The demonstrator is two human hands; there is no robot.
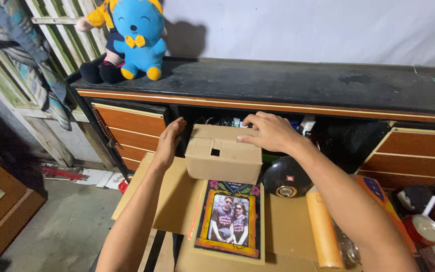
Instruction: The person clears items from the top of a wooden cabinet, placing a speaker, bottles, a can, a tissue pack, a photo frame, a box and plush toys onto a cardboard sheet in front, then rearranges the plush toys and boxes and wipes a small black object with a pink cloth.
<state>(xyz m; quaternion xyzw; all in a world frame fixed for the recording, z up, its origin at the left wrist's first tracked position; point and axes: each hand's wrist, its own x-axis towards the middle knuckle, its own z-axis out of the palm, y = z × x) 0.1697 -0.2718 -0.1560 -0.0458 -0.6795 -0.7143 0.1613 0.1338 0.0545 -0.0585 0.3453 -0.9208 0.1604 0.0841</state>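
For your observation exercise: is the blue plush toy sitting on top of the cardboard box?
No. The blue plush toy sits on the black cabinet top, well above and left of the box.

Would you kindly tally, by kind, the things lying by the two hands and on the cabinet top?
Small brown cardboard box held between left hand and right hand: 1
Framed photo with flowered border: 1
Round black speaker: 1
Orange cylinder: 1
Plush toys, blue plush toy and yellow-sleeved plush doll: 2
Total: 6
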